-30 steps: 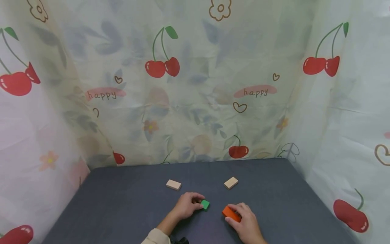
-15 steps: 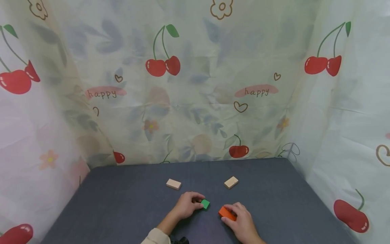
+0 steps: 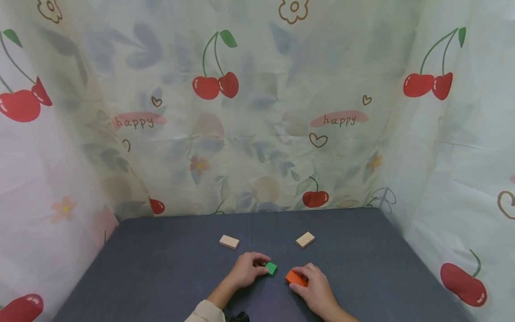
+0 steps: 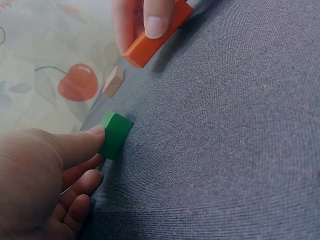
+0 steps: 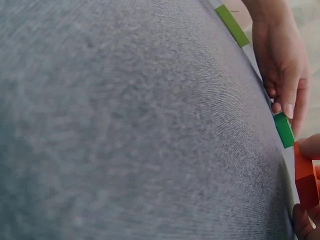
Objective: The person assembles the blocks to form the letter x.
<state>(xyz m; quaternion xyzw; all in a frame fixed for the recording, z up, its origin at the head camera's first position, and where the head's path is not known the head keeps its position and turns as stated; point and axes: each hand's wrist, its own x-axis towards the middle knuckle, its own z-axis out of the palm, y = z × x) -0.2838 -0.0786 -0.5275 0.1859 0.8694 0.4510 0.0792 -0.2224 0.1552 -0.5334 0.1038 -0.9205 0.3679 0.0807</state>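
My left hand pinches a small green block between thumb and fingers, close to the dark grey cloth. In the left wrist view the thumb lies along the green block near its end. To the right, my right hand grips an orange block between thumb and fingers. The left wrist view shows this orange block tilted, with its shadow apart from it on the cloth. A short gap separates the orange and green blocks in the head view.
Farther back lie two pale wooden blocks, one at left and one at right. A lime-green block shows beyond the left hand in the right wrist view. Printed curtains stand behind the grey table and at its sides.
My right hand has moved left and slightly away from me with the orange block, toward the green one. The left hand stays in place on the green block.
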